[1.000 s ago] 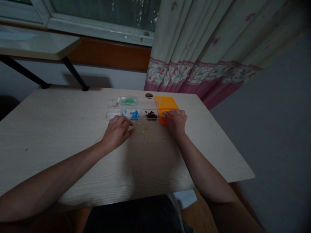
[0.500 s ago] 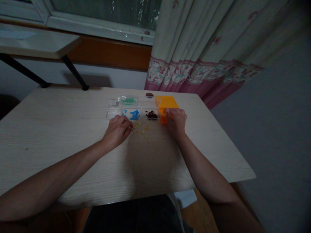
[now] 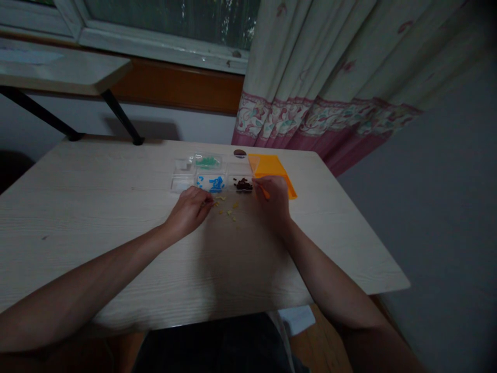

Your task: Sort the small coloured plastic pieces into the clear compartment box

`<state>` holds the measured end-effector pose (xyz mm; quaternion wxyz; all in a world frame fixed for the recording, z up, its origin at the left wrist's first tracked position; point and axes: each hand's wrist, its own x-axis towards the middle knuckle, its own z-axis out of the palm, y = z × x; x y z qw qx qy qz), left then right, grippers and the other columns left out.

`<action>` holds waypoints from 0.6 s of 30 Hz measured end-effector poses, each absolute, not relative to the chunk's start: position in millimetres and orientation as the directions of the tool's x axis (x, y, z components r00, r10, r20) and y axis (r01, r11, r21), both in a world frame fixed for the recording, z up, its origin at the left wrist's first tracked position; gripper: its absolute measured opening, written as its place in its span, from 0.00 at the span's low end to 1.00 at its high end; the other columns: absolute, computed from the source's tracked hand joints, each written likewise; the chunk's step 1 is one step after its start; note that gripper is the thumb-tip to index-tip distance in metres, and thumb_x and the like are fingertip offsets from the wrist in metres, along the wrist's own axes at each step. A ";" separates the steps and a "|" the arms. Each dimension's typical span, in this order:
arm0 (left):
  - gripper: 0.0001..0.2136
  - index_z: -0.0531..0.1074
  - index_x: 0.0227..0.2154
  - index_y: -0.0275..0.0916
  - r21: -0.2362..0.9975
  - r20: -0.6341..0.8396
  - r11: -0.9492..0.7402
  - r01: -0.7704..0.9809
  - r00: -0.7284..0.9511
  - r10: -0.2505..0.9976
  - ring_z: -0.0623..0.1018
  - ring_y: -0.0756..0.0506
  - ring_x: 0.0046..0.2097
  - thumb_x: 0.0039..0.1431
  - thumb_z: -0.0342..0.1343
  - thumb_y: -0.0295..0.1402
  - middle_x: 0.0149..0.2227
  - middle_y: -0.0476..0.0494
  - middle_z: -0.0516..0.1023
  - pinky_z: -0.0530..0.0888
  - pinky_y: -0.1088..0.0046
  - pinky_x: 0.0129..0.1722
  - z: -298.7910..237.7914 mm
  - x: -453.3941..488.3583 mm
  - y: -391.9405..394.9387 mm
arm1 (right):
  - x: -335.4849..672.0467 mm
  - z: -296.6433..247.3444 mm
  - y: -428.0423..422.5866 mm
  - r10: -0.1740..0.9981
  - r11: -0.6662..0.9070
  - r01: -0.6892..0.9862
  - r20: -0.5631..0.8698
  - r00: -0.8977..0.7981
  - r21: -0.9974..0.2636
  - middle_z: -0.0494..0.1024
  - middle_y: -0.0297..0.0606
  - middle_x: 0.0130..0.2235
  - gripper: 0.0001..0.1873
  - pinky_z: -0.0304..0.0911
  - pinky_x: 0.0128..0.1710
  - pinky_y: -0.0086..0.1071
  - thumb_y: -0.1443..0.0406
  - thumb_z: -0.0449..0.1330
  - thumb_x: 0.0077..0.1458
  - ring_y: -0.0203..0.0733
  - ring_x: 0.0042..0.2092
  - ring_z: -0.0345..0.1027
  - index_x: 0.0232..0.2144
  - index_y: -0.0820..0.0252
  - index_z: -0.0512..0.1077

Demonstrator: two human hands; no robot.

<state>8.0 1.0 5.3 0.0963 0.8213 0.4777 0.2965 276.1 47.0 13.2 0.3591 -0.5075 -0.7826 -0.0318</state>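
Observation:
My left hand (image 3: 189, 211) rests on the table with its fingers pinched together, beside small yellow pieces (image 3: 229, 212) scattered on the wood. Whatever sits between those fingertips is too small to name. In front of the open orange box (image 3: 267, 165), my right hand (image 3: 274, 203) has its thumb and fingers drawn together, fingertips at the right edge of the clear compartment with dark brown pieces (image 3: 243, 184). Its grasp is too small and dim to make out. Just beyond my left hand lie blue pieces (image 3: 216, 183) in another clear compartment.
Green pieces (image 3: 207, 162) fill a clear box behind the blue ones. Further left stand clear compartments (image 3: 182, 184). A dark round object (image 3: 239, 153) lies near the table's back edge. A raised shelf (image 3: 70, 72) stands back left, and a curtain (image 3: 310, 103) hangs behind.
My right hand has shifted left, from over the orange box to the edge of the brown pieces' compartment, uncovering the box's front right corner. My left hand has stayed nearly in place.

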 end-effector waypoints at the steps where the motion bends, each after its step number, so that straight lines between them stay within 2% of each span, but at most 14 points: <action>1: 0.09 0.72 0.37 0.37 0.479 0.403 -0.531 0.699 0.363 0.840 0.72 0.43 0.41 0.65 0.48 0.34 0.35 0.42 0.74 0.69 0.65 0.42 5.5 8.8 0.9 | 270.8 13.6 42.2 0.746 0.537 0.788 0.605 -0.277 -0.301 0.77 0.41 0.41 0.14 0.59 0.48 0.41 0.60 0.53 0.63 0.45 0.46 0.67 0.43 0.54 0.77; 5: 0.07 0.72 0.36 0.38 0.592 0.414 -0.512 0.622 0.310 0.856 0.74 0.45 0.39 0.63 0.52 0.36 0.34 0.44 0.75 0.71 0.68 0.40 5.8 13.9 -2.7 | 247.5 14.4 19.2 0.599 0.744 0.634 0.632 -0.493 -0.211 0.78 0.38 0.40 0.10 0.59 0.51 0.40 0.61 0.60 0.60 0.44 0.47 0.66 0.43 0.51 0.77; 10: 0.08 0.68 0.43 0.41 0.785 0.327 -0.414 0.461 0.259 0.909 0.79 0.49 0.35 0.64 0.52 0.37 0.35 0.48 0.77 0.74 0.74 0.35 3.4 20.0 -10.1 | 229.0 15.2 2.7 0.546 0.794 0.580 0.634 -0.547 -0.183 0.78 0.37 0.38 0.09 0.60 0.51 0.39 0.60 0.61 0.59 0.43 0.46 0.66 0.42 0.52 0.77; 14: 0.10 0.66 0.45 0.41 0.806 0.295 -0.399 0.438 0.288 0.911 0.79 0.49 0.34 0.64 0.51 0.37 0.33 0.49 0.77 0.73 0.76 0.33 3.3 21.2 -12.0 | 226.6 12.8 4.1 0.544 0.800 0.564 0.644 -0.537 -0.206 0.79 0.35 0.35 0.06 0.60 0.50 0.38 0.60 0.62 0.58 0.42 0.43 0.67 0.35 0.52 0.78; 18: 0.10 0.65 0.47 0.40 0.809 0.283 -0.401 0.430 0.313 0.907 0.77 0.50 0.31 0.66 0.49 0.37 0.29 0.51 0.75 0.70 0.76 0.30 3.8 21.3 -12.1 | 226.6 11.1 5.3 0.541 0.805 0.553 0.648 -0.535 -0.216 0.79 0.34 0.33 0.06 0.59 0.49 0.38 0.60 0.62 0.59 0.40 0.41 0.67 0.34 0.52 0.78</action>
